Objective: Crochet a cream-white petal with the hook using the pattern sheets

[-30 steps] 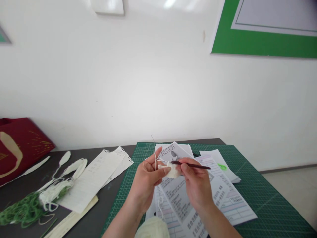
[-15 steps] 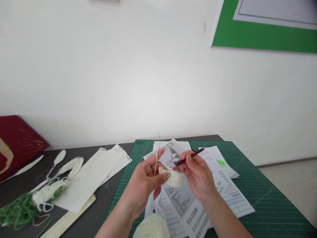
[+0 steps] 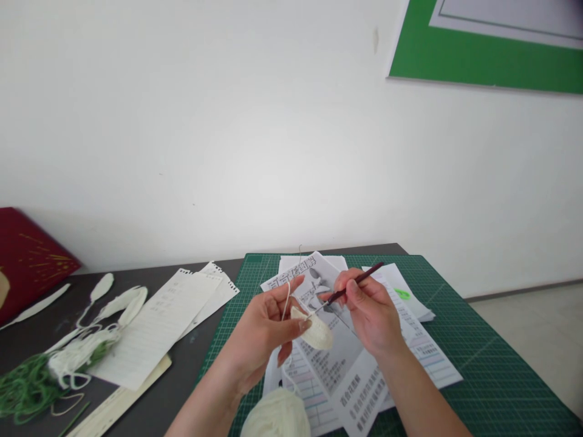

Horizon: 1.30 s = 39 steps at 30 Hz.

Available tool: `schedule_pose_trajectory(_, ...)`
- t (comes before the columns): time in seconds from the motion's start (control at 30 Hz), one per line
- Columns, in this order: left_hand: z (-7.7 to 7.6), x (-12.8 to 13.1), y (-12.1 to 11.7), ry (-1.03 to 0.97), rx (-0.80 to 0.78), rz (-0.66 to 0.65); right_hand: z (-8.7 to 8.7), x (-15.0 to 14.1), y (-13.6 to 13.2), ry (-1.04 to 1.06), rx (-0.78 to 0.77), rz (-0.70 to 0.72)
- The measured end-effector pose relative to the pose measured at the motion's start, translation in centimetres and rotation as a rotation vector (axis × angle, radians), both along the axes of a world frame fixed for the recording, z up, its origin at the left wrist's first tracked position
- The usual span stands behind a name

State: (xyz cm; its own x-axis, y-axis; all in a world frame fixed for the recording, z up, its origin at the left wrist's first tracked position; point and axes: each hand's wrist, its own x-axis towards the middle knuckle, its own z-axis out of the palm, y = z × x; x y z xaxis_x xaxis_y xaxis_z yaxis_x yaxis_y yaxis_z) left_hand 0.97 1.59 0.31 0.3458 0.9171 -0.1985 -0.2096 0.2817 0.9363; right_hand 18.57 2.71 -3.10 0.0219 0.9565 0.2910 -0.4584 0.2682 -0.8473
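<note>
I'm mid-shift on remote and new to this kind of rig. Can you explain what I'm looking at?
There is no machine here: these are a person's bare hands, seen from a camera worn on their head, looking forward and down. The left hand pinches a small white knitted piece. The right hand holds a dark-handled hook, its tip at that piece. Below them are a yarn ball and printed sheets on a green mat. To the left, green yarn lies on the dark table.
</note>
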Motion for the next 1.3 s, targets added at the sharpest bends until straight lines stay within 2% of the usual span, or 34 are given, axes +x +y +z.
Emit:
schedule_pose_trajectory(0.23, -0.1, -0.1, 0.1, 0.018, 0.002, -0.008, 0.0, 0.5, -0.1, -0.070, 0.058, -0.027)
schedule_pose_trajectory(0.47, 0.0, 0.0, 0.0, -0.001, -0.001, -0.021, 0.0, 0.3, -0.1, -0.059, 0.050, -0.030)
schedule_pose_trajectory(0.9, 0.1, 0.0, -0.1, 0.064, -0.002, -0.028, -0.3, 0.7, 0.0, -0.083, 0.150, 0.007)
schedule_pose_trajectory(1.13, -0.1, 0.1, 0.0, 0.111, 0.014, -0.018, -0.1, 0.9, -0.5, -0.225, 0.268, -0.021)
schedule_pose_trajectory(1.3, -0.2, 0.2, 0.0, 0.137, 0.030, 0.003, 0.3, 1.1, -1.1, -0.423, 0.393, -0.106)
